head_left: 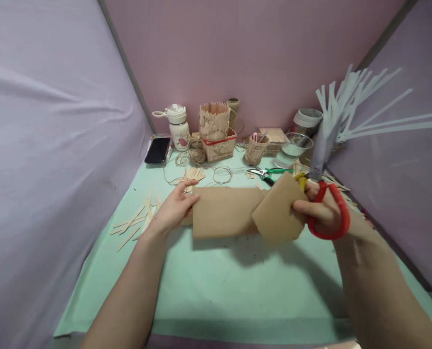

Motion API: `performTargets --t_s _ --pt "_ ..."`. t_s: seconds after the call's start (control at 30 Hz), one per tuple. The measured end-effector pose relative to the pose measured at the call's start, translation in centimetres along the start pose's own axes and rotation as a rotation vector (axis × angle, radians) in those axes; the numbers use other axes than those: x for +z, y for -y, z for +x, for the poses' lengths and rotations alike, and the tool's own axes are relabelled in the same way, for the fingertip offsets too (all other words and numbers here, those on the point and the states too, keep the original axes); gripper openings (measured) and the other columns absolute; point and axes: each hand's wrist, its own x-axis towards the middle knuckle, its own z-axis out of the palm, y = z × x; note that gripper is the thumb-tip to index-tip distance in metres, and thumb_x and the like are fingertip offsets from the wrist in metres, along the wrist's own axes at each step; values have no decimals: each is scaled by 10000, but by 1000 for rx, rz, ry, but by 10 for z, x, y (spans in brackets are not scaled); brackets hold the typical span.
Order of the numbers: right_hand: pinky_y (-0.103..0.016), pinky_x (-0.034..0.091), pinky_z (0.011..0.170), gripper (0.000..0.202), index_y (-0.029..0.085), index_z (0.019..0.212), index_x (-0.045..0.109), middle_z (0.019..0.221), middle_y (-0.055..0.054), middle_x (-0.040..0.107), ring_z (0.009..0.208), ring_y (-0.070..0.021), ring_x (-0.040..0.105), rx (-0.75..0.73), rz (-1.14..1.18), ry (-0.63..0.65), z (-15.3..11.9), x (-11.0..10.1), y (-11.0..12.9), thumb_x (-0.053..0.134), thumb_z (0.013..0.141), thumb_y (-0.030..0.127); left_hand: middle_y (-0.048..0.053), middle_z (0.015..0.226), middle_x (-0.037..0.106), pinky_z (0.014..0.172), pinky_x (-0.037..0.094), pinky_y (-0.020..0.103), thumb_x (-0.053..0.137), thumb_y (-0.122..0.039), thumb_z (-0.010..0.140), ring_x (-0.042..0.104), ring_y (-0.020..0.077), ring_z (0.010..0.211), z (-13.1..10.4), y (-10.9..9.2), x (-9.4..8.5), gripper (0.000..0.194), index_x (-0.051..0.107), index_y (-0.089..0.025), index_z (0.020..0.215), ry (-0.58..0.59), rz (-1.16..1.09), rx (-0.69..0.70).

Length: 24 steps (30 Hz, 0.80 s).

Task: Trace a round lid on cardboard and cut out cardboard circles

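Observation:
My left hand grips the left edge of a long brown cardboard piece, thumb on its face. My right hand pinches a smaller cardboard piece between thumb and fingers. Its tilted face overlaps the right end of the long piece, and I cannot tell whether the two are joined. Scissors with red and yellow handles also hang on my right hand, their blurred blades pointing up and away. Both cardboard pieces are held above the green tabletop.
Wooden sticks lie on the left. Farther back stand a white bottle, a phone, twine balls, stick-covered containers, green-handled pruning shears and a clear bowl of liquid. White strips fan out at right.

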Motion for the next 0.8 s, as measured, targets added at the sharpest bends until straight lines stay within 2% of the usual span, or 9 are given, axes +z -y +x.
performTargets --t_s 0.07,0.17,0.3,0.4,0.47,0.53,0.6,0.7,0.8 --pt "-294 446 434 398 221 521 506 460 22 506 436 -153 505 -25 81 -110 5 -10 -3 858 526 407 -4 670 635 495 436 201 727 -305 716 611 147 590 -9 3 9 414 628 -221 1109 167 145 -73" --pt "-319 482 435 355 223 569 569 487 0 568 464 -194 564 74 232 -149 10 -4 -17 856 518 426 16 705 659 470 371 201 687 -298 739 583 150 592 -15 8 18 250 677 -220 976 259 320 -102" --pt "-316 508 465 316 213 750 663 557 -23 658 534 -226 636 183 367 -154 14 18 -40 840 574 407 10 678 648 510 384 231 621 -269 783 577 165 604 -14 12 21 98 671 -224 854 240 560 -62" --pt "-341 554 577 355 200 872 684 709 -52 727 666 -252 691 186 434 -185 15 31 -53 828 612 395 57 899 702 698 475 276 670 -258 755 638 218 841 -14 13 27 90 697 -230 837 107 647 150" --pt "-354 571 660 392 191 960 680 862 -75 747 762 -261 705 164 469 -203 14 39 -57 812 646 383 80 1121 679 883 467 306 731 -253 713 605 252 1064 -17 15 37 185 716 -238 897 -16 559 288" --pt "-367 576 723 405 190 1019 662 952 -86 739 834 -269 702 144 483 -193 11 48 -57 788 685 380 88 1200 656 959 452 320 766 -265 698 592 254 1128 -21 20 50 308 701 -241 999 -56 378 279" --pt "-376 575 747 406 192 1035 640 980 -90 728 879 -278 694 135 462 -163 7 57 -56 768 708 394 103 1176 676 929 492 338 775 -301 709 636 254 1072 -25 28 62 381 669 -225 1067 46 159 121" --pt "-371 570 721 413 195 1036 611 959 -81 717 866 -276 684 150 388 -114 0 65 -54 758 718 415 136 1075 720 832 554 394 766 -370 728 692 278 943 -28 40 73 400 660 -173 1060 222 -142 -180" --pt "-346 550 681 383 208 978 589 868 -43 693 771 -233 660 153 276 -134 -3 64 -57 753 727 446 143 1049 730 816 568 422 763 -360 740 704 280 908 -27 46 73 402 667 -151 1069 237 -321 -270"
